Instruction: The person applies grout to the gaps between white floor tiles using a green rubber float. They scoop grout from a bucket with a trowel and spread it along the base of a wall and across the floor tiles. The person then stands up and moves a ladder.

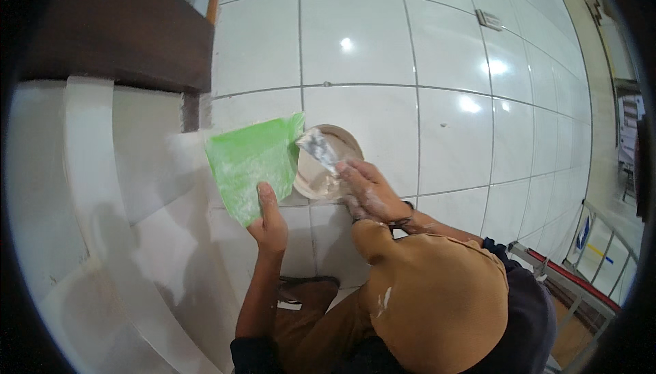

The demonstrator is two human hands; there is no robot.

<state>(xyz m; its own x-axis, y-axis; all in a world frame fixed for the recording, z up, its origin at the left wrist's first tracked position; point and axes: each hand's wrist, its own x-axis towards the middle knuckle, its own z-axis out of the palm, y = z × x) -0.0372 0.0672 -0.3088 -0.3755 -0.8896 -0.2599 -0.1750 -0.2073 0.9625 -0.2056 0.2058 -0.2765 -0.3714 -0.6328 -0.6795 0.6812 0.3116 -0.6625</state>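
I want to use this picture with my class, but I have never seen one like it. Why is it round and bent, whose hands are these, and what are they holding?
The camera sits on a person's head and looks down, and its wide lens bends straight lines. Both arms belong to that person. The left hand holds a green board dusted with white. The right hand grips a putty knife smeared with white paste, over a round bowl of the same paste standing on the white tiled floor. A white wall is at the left.

Green flat board [251,163], tilted — plaster-smeared putty knife [318,149] over a round bowl [326,181].
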